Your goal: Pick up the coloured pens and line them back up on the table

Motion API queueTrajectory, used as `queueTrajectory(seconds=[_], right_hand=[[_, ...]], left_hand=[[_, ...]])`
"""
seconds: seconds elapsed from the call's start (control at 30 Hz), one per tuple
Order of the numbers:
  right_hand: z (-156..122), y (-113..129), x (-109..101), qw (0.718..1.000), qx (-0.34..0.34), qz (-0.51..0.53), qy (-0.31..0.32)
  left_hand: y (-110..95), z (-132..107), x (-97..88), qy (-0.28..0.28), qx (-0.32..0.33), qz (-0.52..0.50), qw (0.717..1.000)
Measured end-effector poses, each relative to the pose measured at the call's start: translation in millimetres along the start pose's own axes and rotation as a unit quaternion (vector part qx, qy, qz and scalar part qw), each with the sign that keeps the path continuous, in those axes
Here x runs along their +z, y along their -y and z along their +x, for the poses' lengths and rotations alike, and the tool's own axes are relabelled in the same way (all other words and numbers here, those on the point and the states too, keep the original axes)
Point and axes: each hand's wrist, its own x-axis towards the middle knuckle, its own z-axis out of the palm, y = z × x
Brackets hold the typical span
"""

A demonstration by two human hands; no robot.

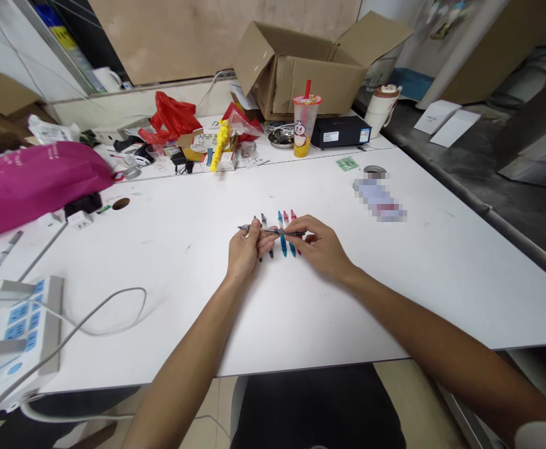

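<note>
My left hand (243,252) is closed, its thumb pressing a slim dark pen (271,231) against the fingers. The pen lies level, pointing left and right. At its other end, the fingertips of my right hand (325,248) pinch it; whether it is in one piece I cannot tell. Beneath and between my hands several click pens lie side by side on the white table. Among them are a black pen (264,220), a blue pen (283,246) and a red-pink pen (293,214). My hands partly cover the row.
The white table (170,330) carries a power strip (43,324) and looped cable at left. Toward the back stand an open cardboard box (315,78), a drink cup (304,125), a black box (341,132) and a tumbler (379,112). A magenta bag (43,181) lies far left.
</note>
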Motion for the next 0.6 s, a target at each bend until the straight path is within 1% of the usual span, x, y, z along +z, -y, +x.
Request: queueTrajectory(seconds=[0.07, 0.13, 0.3, 0.37, 0.47, 0.5, 0.53, 0.6], right_hand=[[0.1, 0.5, -0.7, 1.0, -0.016, -0.002, 0.002], [-0.1, 1.2, -0.4, 1.0, -0.013, -0.003, 0.003], [-1.8, 1.0, 1.7, 0.998, 0.068, -0.003, 0.002], [-2.2, 0.2, 1.0, 0.998, 0.046, -0.031, 0.004], [-1.5, 0.0, -1.7, 0.998, -0.03, -0.063, 0.0], [-1.0, 0.4, -2.6, 0.997, -0.046, -0.066, 0.0], [-0.5, 1.0, -3.4, 0.997, -0.051, -0.066, -0.002], [0.9, 2.7, -4.7, 0.997, -0.042, -0.061, -0.006]], left_hand=[[-1.1, -1.1, 1.0, 0.005, -0.007, 0.002, 1.0], [-1.4, -1.3, 0.9, 0.008, -0.008, 0.0, 1.0], [1.1, 1.1, -2.4, 0.016, 0.016, 0.009, 1.0], [2.0, 2.4, -3.6, 0.012, 0.025, 0.012, 1.0], [1.3, 4.1, -4.5, -0.006, 0.022, 0.005, 1.0], [0.5, 4.5, -4.6, -0.013, 0.019, -0.001, 1.0], [-0.3, 4.9, -4.7, -0.02, 0.018, -0.008, 1.0], [-2.1, 5.2, -4.7, -0.029, 0.018, -0.024, 0.999]])
